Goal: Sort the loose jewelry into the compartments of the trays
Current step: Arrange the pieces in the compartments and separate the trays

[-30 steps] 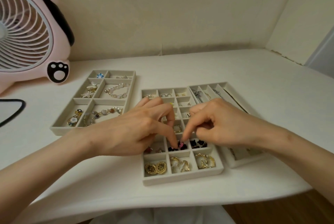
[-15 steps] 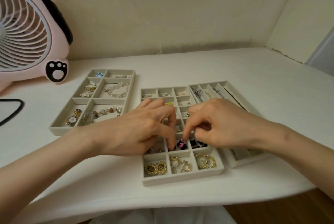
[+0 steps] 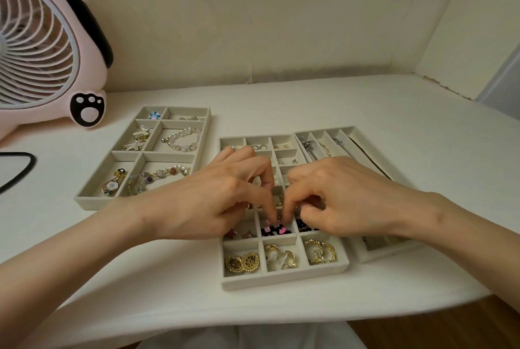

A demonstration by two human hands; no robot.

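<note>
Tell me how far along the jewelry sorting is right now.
Mostly done, it seems: bracelets lie in the left tray, gold earrings fill the front row of the middle tray, chains sit in the right tray. In hand: fingers of the left hand and right hand meet over the dark and pink pieces in the row behind. Left: settling those; I see no loose jewelry outside the trays.

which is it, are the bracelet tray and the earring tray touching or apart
Apart. The head view shows a strip of bare table between the bracelet tray and the earring tray.
</note>
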